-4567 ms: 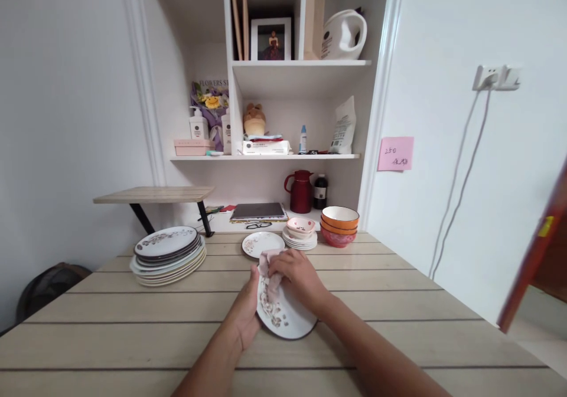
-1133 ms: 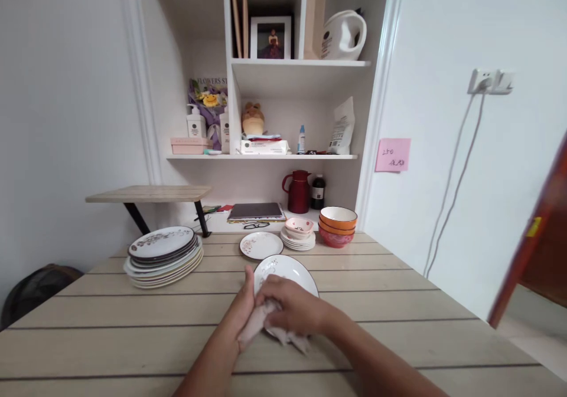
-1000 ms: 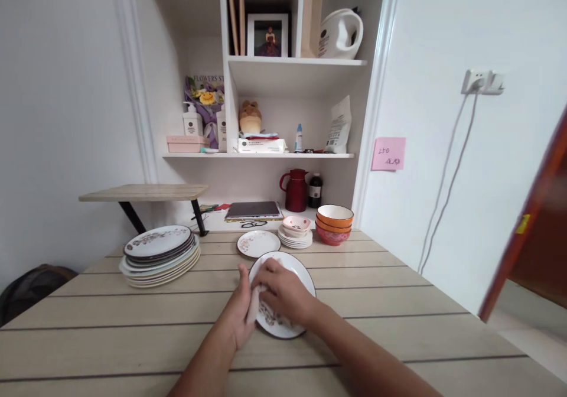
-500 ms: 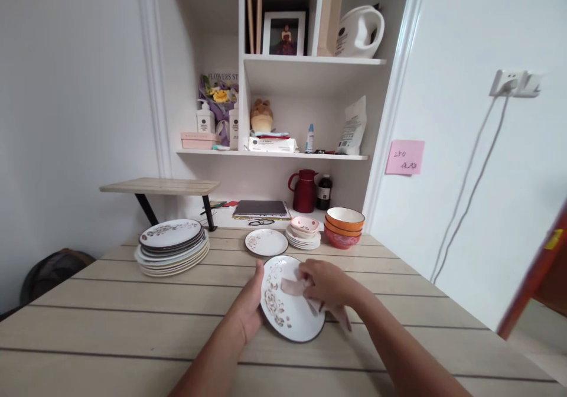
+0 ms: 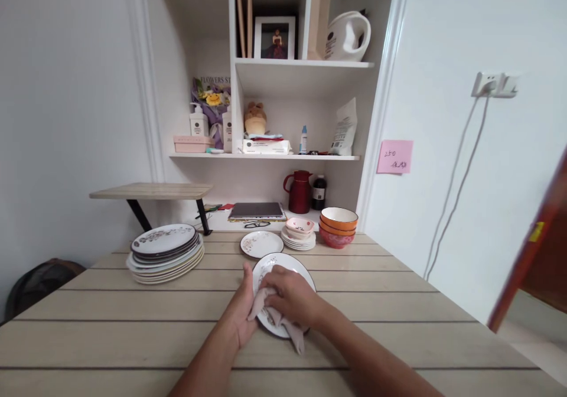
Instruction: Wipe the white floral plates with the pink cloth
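A white plate (image 5: 283,261) with a dark rim and brown floral print is tilted a little above the wooden table. Its left edge rests in my left hand (image 5: 243,314), thumb up and the other fingers hidden beneath the plate. My right hand (image 5: 287,296) is closed on a pale pink cloth (image 5: 277,319), pressing it to the plate's lower left part. One end of the cloth hangs over the plate's near edge. Just behind lies another floral plate (image 5: 261,244) on the table.
At the left, a tall stack of plates (image 5: 166,252) stands by a small raised wooden shelf (image 5: 153,191). Small dishes (image 5: 299,234) and stacked bowls (image 5: 338,227) sit at the back right. Behind are a laptop (image 5: 257,210) and a red jug (image 5: 300,191).
My right hand has moved the cloth from the plate's upper right to its lower left, near my left hand. The camera view has shifted slightly.
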The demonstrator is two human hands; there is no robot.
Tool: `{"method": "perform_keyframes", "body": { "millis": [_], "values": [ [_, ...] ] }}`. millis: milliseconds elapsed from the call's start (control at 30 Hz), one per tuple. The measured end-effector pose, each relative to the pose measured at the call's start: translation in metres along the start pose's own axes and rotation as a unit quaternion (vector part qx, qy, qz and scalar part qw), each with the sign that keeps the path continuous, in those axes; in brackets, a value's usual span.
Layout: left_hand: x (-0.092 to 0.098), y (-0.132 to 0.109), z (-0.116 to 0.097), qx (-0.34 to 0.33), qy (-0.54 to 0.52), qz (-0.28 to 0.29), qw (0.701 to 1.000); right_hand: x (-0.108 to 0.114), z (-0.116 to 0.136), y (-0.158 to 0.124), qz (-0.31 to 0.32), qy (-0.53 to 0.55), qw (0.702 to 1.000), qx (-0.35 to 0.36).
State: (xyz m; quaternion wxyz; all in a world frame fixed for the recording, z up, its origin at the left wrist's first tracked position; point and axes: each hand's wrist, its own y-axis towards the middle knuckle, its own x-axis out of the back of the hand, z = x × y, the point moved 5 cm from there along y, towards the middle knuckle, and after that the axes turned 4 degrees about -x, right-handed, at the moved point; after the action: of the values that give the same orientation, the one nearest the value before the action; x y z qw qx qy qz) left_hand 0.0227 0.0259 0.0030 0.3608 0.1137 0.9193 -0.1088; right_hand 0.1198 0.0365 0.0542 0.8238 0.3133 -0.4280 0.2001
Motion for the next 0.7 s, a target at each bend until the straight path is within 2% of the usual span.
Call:
{"method": "perform_keyframes", "body": {
  "millis": [100, 200, 333, 433, 533, 700],
  "values": [
    [-0.001, 0.002, 0.001, -0.004, -0.012, 0.01, 1.0, -0.001, -0.002, 0.005, -0.059, -0.058, 0.996, -0.024],
    [-0.003, 0.003, 0.001, -0.008, -0.017, 0.018, 1.0, 0.01, -0.014, 0.008, -0.107, -0.115, 0.986, -0.063],
    [-0.006, 0.002, 0.0, -0.018, -0.016, 0.032, 0.999, 0.03, -0.035, 0.006, -0.112, -0.165, 0.973, -0.116],
    [-0.005, 0.002, -0.001, -0.031, -0.008, 0.019, 0.999, 0.042, -0.049, -0.002, -0.061, -0.177, 0.97, -0.157],
    [-0.002, 0.001, 0.0, -0.037, -0.005, 0.0, 0.999, 0.046, -0.056, -0.01, 0.047, -0.158, 0.971, -0.174],
    [-0.005, 0.0, 0.001, -0.024, -0.023, 0.023, 0.999, 0.025, -0.04, -0.022, 0.245, -0.02, 0.962, -0.117]
  ]
}}
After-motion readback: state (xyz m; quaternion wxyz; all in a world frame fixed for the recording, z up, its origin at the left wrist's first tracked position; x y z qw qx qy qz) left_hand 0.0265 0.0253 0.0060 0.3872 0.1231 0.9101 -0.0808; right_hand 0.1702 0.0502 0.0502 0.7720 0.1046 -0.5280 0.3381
